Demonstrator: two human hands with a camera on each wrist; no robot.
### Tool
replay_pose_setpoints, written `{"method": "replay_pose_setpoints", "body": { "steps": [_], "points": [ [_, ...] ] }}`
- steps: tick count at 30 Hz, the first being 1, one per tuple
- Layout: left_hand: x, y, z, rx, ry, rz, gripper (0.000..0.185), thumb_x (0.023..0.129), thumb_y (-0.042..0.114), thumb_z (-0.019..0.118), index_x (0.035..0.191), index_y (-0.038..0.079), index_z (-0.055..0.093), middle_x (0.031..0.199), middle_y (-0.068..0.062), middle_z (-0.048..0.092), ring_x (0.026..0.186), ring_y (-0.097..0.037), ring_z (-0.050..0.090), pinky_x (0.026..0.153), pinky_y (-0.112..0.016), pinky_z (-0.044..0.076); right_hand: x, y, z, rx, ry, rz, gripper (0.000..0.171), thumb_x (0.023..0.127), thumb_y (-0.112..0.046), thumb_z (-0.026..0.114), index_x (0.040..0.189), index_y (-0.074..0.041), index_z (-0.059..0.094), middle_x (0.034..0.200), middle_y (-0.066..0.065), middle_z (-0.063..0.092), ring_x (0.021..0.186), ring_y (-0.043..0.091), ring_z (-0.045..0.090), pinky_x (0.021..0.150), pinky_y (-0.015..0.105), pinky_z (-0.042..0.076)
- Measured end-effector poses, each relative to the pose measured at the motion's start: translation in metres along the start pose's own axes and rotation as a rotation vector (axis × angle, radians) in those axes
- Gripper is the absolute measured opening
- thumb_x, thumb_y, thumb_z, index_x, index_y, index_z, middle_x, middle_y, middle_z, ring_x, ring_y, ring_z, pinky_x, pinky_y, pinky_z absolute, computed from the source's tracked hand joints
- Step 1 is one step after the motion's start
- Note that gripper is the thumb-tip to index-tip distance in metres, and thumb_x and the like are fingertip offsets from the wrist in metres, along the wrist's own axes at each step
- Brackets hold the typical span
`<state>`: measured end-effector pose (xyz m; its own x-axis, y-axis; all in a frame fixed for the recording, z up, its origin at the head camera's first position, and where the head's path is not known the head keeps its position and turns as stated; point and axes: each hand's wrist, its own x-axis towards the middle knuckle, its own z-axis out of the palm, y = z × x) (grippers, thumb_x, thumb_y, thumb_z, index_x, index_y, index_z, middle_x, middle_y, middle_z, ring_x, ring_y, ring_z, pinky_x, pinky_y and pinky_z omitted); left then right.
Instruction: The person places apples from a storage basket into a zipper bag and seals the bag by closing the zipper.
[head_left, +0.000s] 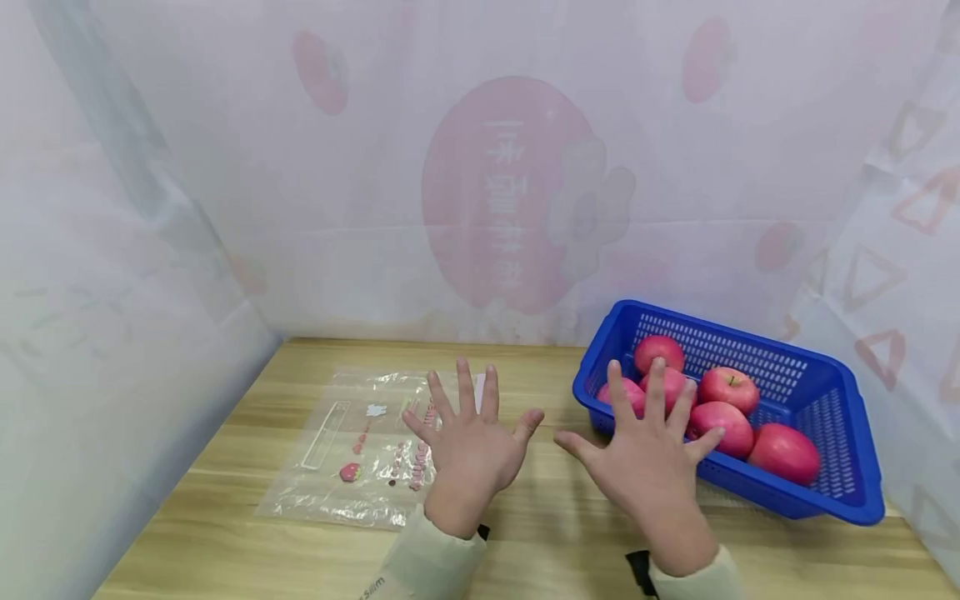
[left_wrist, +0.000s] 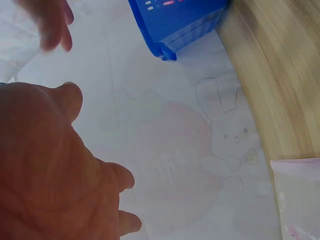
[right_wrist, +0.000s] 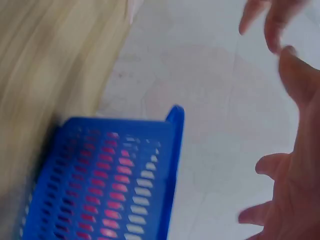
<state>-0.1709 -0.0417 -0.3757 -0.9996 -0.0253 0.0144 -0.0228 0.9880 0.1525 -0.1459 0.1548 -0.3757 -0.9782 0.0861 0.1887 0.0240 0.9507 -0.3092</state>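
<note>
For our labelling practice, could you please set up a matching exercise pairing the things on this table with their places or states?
Things:
1. apples
2. zip bag
3. blue basket
4. left hand

Places or states:
A. flat on the table, at the left
B. fingers spread, holding nothing
C. inside the basket
D. on the table, at the right

Pairs: 1-C, 2-A, 3-D, 4-B

A bright blue plastic basket point(head_left: 840, 392) with a perforated lattice wall holds 6 apples point(head_left: 783, 452) in pinkish red, some with paler yellow patches. The clear zip bag point(head_left: 352, 450) carries small pink and red prints, among them a strawberry, plus a white shape. The table point(head_left: 570, 533) is light wood grain. The white backdrop point(head_left: 517, 192) shows faded pink motifs.
</note>
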Motion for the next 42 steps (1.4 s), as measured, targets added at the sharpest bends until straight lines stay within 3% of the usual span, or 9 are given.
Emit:
{"method": "replay_pose_setpoints", "body": {
  "steps": [5,8,15,24,29,33,36,40,42],
  "points": [
    [0.000,-0.004,0.000,-0.010,0.005,-0.023,0.099,0.082,0.087,-0.001,0.161,0.028,0.009,0.165,-0.009,-0.010,0.140,-0.048,-0.024,0.099,-0.080,-0.006,-0.002,0.030,-0.030,-0.066,-0.039,-0.064,0.082,0.089,-0.054,0.070,0.154,-0.015,0.037,0.144,0.030,0.040,0.130,0.053,0.036,0.094,0.084,0.012],
    [0.001,-0.006,0.001,-0.026,0.005,-0.028,0.100,0.082,0.087,-0.001,0.161,0.028,0.010,0.165,-0.009,-0.010,0.140,-0.048,-0.024,0.099,-0.080,-0.006,-0.002,0.056,-0.044,-0.104,-0.103,-0.085,0.069,0.086,-0.040,0.077,0.141,-0.008,0.050,0.125,0.033,0.050,0.112,0.055,0.048,0.090,0.080,0.025],
    [0.001,-0.008,0.003,-0.035,-0.005,-0.013,0.100,0.082,0.086,-0.001,0.161,0.026,0.012,0.164,-0.010,-0.010,0.141,-0.048,-0.023,0.098,-0.080,-0.008,-0.001,0.123,-0.051,-0.104,-0.259,-0.169,0.064,0.090,-0.054,0.069,0.131,-0.008,0.051,0.108,0.033,0.049,0.095,0.051,0.056,0.071,0.066,0.048],
    [-0.001,-0.006,0.004,-0.051,-0.023,-0.001,0.097,0.085,0.084,0.001,0.161,0.026,0.013,0.164,-0.011,-0.010,0.142,-0.051,-0.015,0.098,-0.081,-0.007,-0.010,0.142,-0.031,-0.124,-0.215,-0.301,0.021,0.096,-0.017,0.067,0.109,-0.011,0.053,0.078,0.010,0.043,0.075,0.028,0.052,0.053,0.043,0.048],
    [-0.001,-0.006,0.005,-0.067,-0.012,0.002,0.096,0.086,0.084,0.002,0.161,0.025,0.014,0.164,-0.011,-0.008,0.142,-0.051,-0.015,0.098,-0.082,-0.002,-0.007,0.129,-0.032,-0.103,-0.286,-0.250,0.021,0.099,-0.019,0.062,0.115,-0.007,0.055,0.089,0.021,0.053,0.084,0.040,0.061,0.065,0.057,0.051],
    [-0.001,-0.007,0.005,-0.082,-0.025,0.000,0.097,0.085,0.084,0.001,0.161,0.026,0.014,0.164,-0.011,-0.009,0.142,-0.050,-0.017,0.098,-0.082,-0.003,-0.010,0.127,-0.040,-0.002,-0.371,-0.250,0.045,0.099,-0.033,0.063,0.134,-0.007,0.051,0.118,0.035,0.051,0.099,0.046,0.062,0.076,0.064,0.050],
    [-0.001,-0.008,0.005,-0.074,-0.028,-0.002,0.097,0.085,0.084,0.000,0.161,0.026,0.014,0.165,-0.012,-0.008,0.142,-0.051,-0.015,0.098,-0.082,-0.001,-0.012,0.147,-0.057,0.018,-0.360,-0.356,0.053,0.092,-0.042,0.070,0.134,-0.013,0.056,0.117,0.021,0.059,0.098,0.034,0.063,0.078,0.057,0.052],
    [-0.001,-0.009,0.004,-0.072,-0.022,0.002,0.097,0.085,0.084,-0.001,0.161,0.026,0.013,0.165,-0.012,-0.007,0.142,-0.052,-0.014,0.099,-0.082,0.000,-0.005,0.197,-0.081,-0.059,-0.223,-0.476,0.020,0.087,-0.036,0.078,0.095,-0.024,0.064,0.088,-0.017,0.055,0.077,0.005,0.054,0.062,0.034,0.051],
    [-0.001,-0.008,0.003,-0.085,-0.024,0.005,0.098,0.085,0.085,0.000,0.161,0.025,0.013,0.165,-0.012,-0.008,0.142,-0.053,-0.014,0.098,-0.082,-0.001,-0.001,0.222,-0.084,-0.060,-0.149,-0.508,0.021,0.087,-0.029,0.078,0.081,-0.031,0.058,0.081,-0.024,0.046,0.070,-0.002,0.045,0.055,0.026,0.044]
  ]
}}
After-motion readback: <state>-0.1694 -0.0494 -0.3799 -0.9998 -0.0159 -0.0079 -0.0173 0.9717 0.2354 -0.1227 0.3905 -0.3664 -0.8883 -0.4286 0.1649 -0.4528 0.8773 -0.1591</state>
